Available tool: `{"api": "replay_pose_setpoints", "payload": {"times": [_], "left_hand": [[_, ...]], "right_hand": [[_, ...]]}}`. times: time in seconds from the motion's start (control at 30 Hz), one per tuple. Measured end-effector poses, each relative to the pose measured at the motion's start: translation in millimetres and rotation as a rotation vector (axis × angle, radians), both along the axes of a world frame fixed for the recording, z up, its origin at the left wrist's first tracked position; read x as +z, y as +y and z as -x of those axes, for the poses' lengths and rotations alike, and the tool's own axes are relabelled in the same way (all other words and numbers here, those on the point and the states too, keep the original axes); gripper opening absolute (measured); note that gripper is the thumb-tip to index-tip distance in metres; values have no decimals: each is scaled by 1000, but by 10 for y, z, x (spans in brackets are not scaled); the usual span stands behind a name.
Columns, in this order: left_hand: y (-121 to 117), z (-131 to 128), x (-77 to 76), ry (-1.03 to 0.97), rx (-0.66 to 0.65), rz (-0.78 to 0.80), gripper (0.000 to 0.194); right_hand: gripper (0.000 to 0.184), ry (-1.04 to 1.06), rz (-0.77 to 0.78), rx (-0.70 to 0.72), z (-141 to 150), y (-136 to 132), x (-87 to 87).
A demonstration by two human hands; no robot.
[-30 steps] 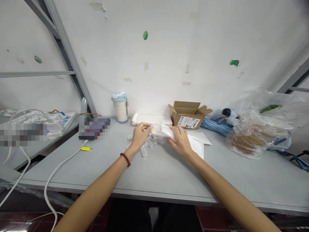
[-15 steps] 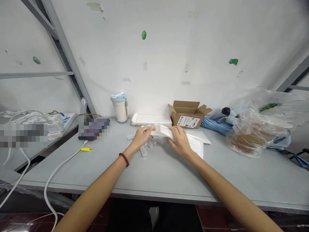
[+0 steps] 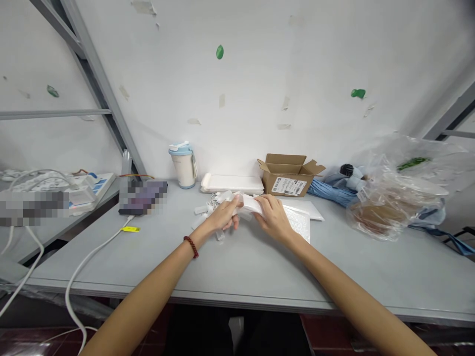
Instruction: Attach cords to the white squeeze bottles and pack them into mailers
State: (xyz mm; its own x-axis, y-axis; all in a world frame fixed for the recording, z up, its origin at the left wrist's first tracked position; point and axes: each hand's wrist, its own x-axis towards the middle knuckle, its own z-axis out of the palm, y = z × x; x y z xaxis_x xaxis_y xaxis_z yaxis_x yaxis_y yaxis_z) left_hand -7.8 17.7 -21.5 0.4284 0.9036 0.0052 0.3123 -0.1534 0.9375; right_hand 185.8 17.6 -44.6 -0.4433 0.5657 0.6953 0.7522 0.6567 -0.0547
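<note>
**White packet [image 3: 252, 204] held in mid-frame, clear pieces [image 3: 201, 209] loose beside it**

The white packet is held just above the surface [image 3: 237, 272] at the centre of the frame. It is gripped at its right end by the right hand [image 3: 273, 215], with the thumb below and the fingers closed narrowly over it. At its left end the packet is met by the thumb of the left hand [image 3: 222, 215], whose other fingers are curled downward; whether anything is pinched by them cannot be told.

The handling is judged to be under way rather than finished. One packet has been taken up, but no contents can be made out in it. Several clear pieces are left loose on the surface, left of centre, partly hidden by the left hand. A bubble-textured envelope [image 3: 302, 226] is left lying right of centre, partly covered by the right hand. Behind the hands, a stack of white envelopes [image 3: 233, 183] is set near the wall [image 3: 252, 74]; to its right, a carton [image 3: 284, 174] is stood with flaps raised, its floor hidden from view.
</note>
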Motion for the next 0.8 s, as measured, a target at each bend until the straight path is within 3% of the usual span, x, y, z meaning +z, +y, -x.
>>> {"api": "replay_pose_setpoints", "payload": {"times": [0.27,0.43,0.53,0.7,0.8], "left_hand": [[-25,-31,-52,44,-94,77,63],[-4,28,19,3,-61,85,72],[50,115,69,-93,83,55,73],[221,299,64,-356,529,-150,52],[316,397,28,-373,707,-270,40]], "right_hand": [[27,-97,-61,58,53,-17,-43],[27,-61,-49,27,41,-6,-14],[29,-34,-26,-14,-10,32,6],[30,14,5,-95,-106,99,27],[31,42,11,-128,-135,119,34]]}}
